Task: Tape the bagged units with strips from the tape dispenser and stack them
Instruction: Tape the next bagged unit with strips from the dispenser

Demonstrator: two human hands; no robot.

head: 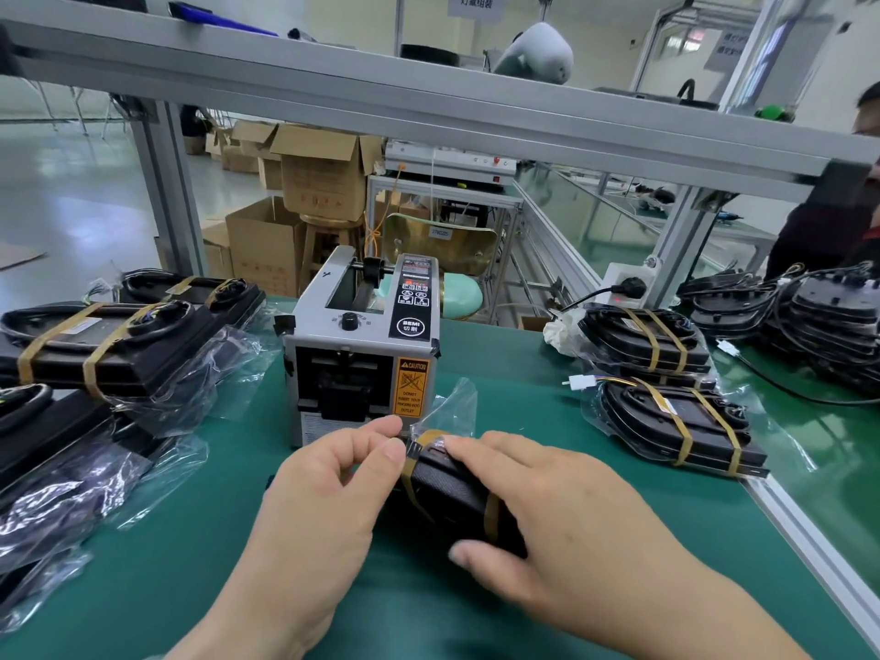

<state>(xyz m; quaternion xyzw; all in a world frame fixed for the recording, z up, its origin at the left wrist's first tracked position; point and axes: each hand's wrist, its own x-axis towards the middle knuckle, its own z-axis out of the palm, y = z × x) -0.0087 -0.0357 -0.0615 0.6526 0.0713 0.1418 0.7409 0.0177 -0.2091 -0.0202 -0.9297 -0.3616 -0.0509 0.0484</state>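
the bagged unit lies on the green desk, just in front of the tape dispenser. the right grip clasps it from above, thumb on the near edge. the left grip pinches the brown tape strip (at the unit's far corner). taped units are stacked on both sides.

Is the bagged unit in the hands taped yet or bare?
Taped: two tan strips wrap the bagged unit; the left hand pinches one, the right hand grips the unit.
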